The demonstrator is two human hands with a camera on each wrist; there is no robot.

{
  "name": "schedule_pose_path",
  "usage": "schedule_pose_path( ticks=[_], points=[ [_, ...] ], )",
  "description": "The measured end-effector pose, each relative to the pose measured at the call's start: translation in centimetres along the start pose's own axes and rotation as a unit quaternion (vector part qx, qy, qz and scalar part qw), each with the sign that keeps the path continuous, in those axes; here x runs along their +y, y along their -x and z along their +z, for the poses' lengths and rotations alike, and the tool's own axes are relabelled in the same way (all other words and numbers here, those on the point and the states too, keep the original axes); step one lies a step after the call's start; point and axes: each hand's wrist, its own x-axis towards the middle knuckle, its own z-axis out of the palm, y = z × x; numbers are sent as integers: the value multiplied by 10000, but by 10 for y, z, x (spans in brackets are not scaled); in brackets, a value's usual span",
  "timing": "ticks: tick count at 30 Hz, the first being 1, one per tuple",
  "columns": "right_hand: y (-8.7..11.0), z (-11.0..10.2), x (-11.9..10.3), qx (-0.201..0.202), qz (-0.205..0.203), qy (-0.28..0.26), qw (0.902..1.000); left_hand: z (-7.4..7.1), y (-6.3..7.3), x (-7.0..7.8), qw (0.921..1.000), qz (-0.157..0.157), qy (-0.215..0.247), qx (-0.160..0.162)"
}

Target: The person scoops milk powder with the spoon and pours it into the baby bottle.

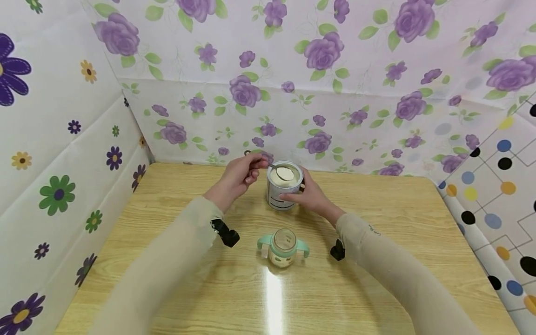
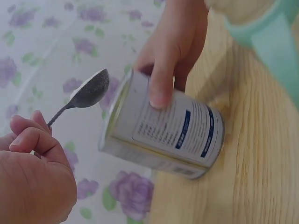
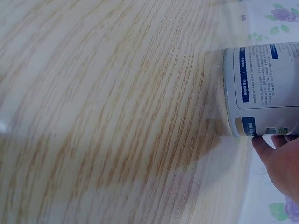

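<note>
Left hand (image 1: 239,179) pinches the thin handle of the spoon (image 2: 91,91), fingers bent; its loaded bowl sits just above the tin's open mouth. Right hand (image 1: 311,193) grips the tin (image 1: 274,195) — thumb across the front, fingers round the far side. Tin stands upright on the table (image 1: 188,279), beyond the two-handled bottle (image 1: 282,261) from where I'm watching.

To do this well, I'd say: bowl level, over the mouth so spills drop back in, loose excess tapped off at the rim; tin braced, not squeezed.

Materials, quick: powder (image 1: 285,174) pale, fine, heaped (probably dry, would slide at a tilt); spoon dark, likely metal, oval bowl; tin a rigid printed cylinder, shiny rim; bottle rounded, mint-green collar, curved handles — plastic, I'd guess. Table glossy, wood-grained.
</note>
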Motion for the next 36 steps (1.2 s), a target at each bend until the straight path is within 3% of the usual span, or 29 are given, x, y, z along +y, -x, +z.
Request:
schedule_pose_path(
  ticks=[9,20,28,36],
  points=[
    [-1,-2,0,3,-105,91,9999,-3,47,0,9986,-209,-301,-392],
    [1,-3,1,-43,-106,89,9999,-22,93,-26,9947,-486,-484,-764],
    [0,-4,1,-48,33,114,9999,-33,104,-47,9908,-593,-776,-936],
    [1,-4,-3,-150,116,98,9998,-32,106,-55,9886,-635,-875,-1050]
  ],
)
